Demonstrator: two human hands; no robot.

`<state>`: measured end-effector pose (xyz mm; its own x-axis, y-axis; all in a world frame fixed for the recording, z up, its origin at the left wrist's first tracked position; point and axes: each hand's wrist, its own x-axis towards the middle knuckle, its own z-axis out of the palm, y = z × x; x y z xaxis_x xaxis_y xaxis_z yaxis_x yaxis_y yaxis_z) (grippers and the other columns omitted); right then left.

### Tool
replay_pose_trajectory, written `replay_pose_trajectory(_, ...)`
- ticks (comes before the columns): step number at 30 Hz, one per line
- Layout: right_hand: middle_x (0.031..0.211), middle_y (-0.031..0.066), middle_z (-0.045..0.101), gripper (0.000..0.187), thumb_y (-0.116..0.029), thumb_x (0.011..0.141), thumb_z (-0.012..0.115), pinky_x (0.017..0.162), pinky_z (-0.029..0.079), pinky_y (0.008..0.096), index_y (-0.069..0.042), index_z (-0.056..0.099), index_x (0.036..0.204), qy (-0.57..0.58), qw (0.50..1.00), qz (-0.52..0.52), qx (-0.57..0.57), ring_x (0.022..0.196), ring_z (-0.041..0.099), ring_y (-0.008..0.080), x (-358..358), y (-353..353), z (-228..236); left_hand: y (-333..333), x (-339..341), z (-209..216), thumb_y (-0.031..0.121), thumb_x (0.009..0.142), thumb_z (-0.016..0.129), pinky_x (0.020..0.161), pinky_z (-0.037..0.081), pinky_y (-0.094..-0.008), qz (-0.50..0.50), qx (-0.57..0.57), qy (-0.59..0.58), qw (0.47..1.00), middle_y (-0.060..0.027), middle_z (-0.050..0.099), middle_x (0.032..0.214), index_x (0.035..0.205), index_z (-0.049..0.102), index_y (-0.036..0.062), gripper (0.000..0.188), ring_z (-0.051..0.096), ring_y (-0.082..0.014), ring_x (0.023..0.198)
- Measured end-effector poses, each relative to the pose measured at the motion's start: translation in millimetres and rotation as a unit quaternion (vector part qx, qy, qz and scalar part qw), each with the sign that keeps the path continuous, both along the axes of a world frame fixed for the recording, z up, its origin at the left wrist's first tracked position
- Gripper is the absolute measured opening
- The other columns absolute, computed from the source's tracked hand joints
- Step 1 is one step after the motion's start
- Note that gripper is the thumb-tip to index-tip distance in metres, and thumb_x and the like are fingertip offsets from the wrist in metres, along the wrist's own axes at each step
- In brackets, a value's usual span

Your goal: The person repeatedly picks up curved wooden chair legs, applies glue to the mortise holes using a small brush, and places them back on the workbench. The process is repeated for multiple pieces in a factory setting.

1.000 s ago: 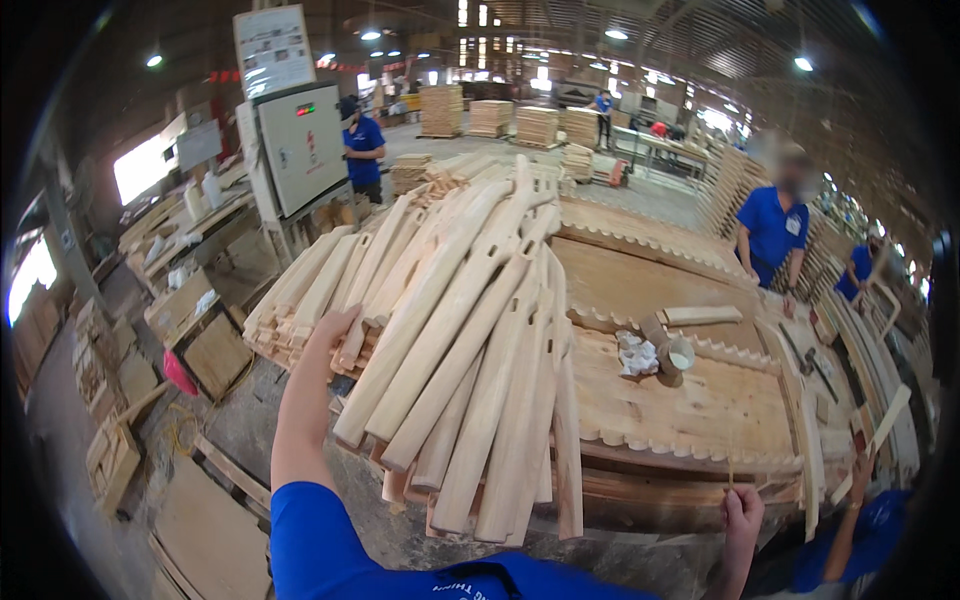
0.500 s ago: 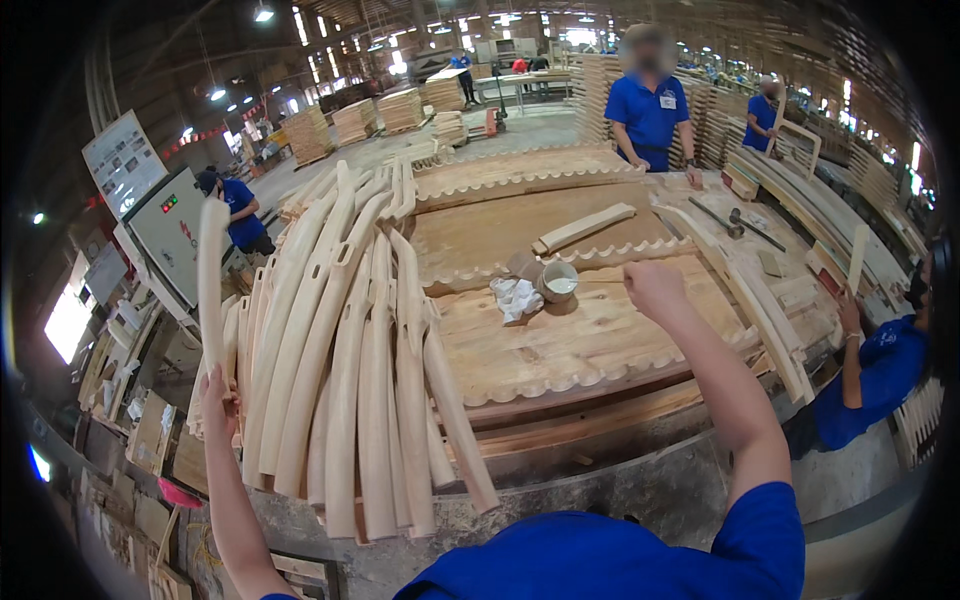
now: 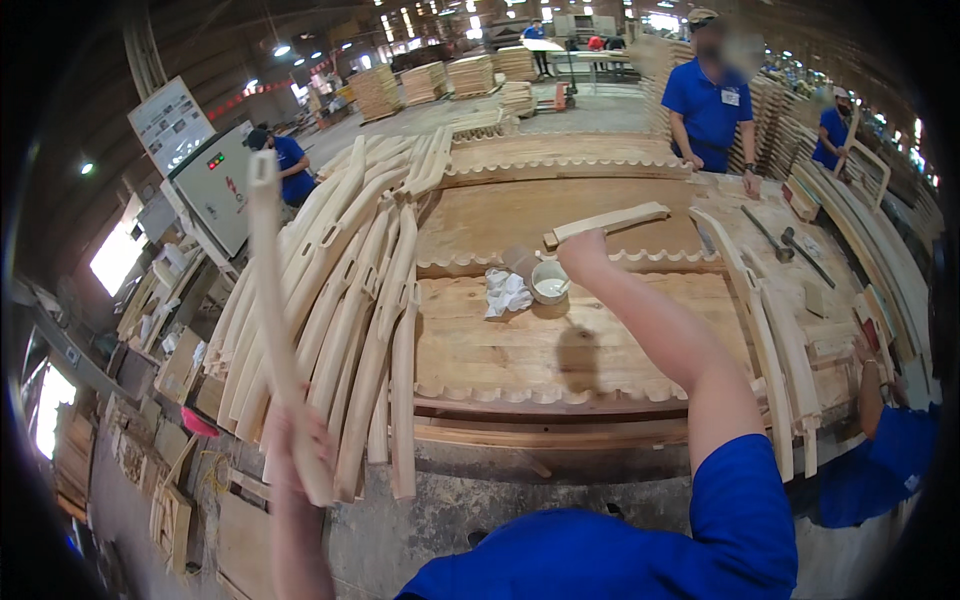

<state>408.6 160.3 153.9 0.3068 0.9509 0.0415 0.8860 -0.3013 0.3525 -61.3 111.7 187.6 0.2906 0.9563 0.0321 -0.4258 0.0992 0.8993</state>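
Note:
My left hand (image 3: 297, 448) grips the lower end of a long curved wooden piece (image 3: 273, 300) and holds it lifted above a stack of several similar curved wooden pieces (image 3: 350, 290) on the left of the workbench. My right hand (image 3: 582, 252) reaches out over the wooden bench top (image 3: 520, 350), its fingers closing around the near end of a short flat wooden piece (image 3: 610, 221). A small white cup (image 3: 549, 283) and a crumpled white rag (image 3: 505, 295) lie just left of that hand.
Curved wooden pieces (image 3: 760, 330) line the bench's right edge, with hammers (image 3: 790, 245) beyond. A person in a blue shirt (image 3: 708, 100) stands at the far side; another person's arm (image 3: 880, 400) is at the right. A control cabinet (image 3: 215, 185) stands at the left.
My left hand has raised the curved piece clear of the stack and toward me. My right hand has moved left and forward to the short flat piece near the cup.

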Motion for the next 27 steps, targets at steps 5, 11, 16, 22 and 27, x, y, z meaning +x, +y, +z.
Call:
replay_pose_trajectory(5, 0.102, 0.0062, 0.066, 0.02, -0.016, 0.082, 0.056, 0.072, 0.049, 0.0399, -0.01, 0.068, 0.097, 0.121, 0.991, -0.031, 0.039, 0.095, 0.064, 0.0257, 25.4, -6.7, -24.2, -64.5, 76.5, -95.2, 0.023, 0.073, 0.066, 0.038, 0.044, -0.0226, -0.12, -0.088, 0.026, 0.989, -0.0074, 0.053, 0.065, 0.122, 0.04, 0.0047, 0.059, 0.051, -0.013, 0.048)
replay_pose_trajectory(11, 0.094, 0.0145, 0.067, 0.022, -0.018, 0.078, 0.058, 0.075, 0.05, 0.0399, -0.004, 0.067, 0.093, 0.304, 0.935, -0.096, 0.155, 0.089, 0.064, 0.0307, 55.0, -26.6, -83.3, -94.3, 128.2, -188.3, 0.019, 0.078, 0.061, 0.049, 0.047, -0.0274, -0.273, -0.094, -0.015, 0.957, -0.0084, 0.053, 0.066, 0.123, 0.039, 0.005, 0.052, 0.053, -0.0164, 0.051)
replay_pose_trajectory(16, 0.09, 0.0196, 0.065, 0.027, -0.021, 0.078, 0.058, 0.078, 0.048, 0.0393, -0.002, 0.064, 0.095, 0.505, 0.839, -0.067, 0.19, 0.09, 0.062, 0.0317, 67.2, -33.0, -120.6, -96.6, 145.2, -216.5, 0.02, 0.082, 0.058, 0.053, 0.047, -0.0301, -0.317, -0.154, -0.057, 0.934, -0.0079, 0.051, 0.073, 0.128, 0.035, 0.0079, 0.053, 0.054, -0.0177, 0.056)
replay_pose_trajectory(22, 0.086, 0.0165, 0.065, 0.023, -0.025, 0.081, 0.057, 0.076, 0.048, 0.0407, -0.004, 0.064, 0.088, 0.49, 0.824, -0.018, 0.284, 0.083, 0.062, 0.0323, 64.4, -41.2, -138.3, -95.9, 146.3, -230.5, 0.021, 0.084, 0.055, 0.054, 0.047, -0.03, -0.317, -0.167, -0.046, 0.932, -0.0067, 0.049, 0.077, 0.132, 0.031, 0.0123, 0.054, 0.055, -0.0186, 0.058)
replay_pose_trajectory(27, 0.089, 0.0136, 0.063, 0.014, -0.018, 0.082, 0.057, 0.074, 0.047, 0.042, -0.007, 0.062, 0.088, 0.397, 0.862, -0.009, 0.316, 0.085, 0.06, 0.0318, 57.7, -46.8, -119.6, -93.0, 151.2, -245.1, 0.022, 0.085, 0.055, 0.051, 0.046, -0.0279, -0.285, -0.171, 0.027, 0.943, -0.0059, 0.05, 0.075, 0.133, 0.032, 0.0134, 0.054, 0.055, -0.0179, 0.056)
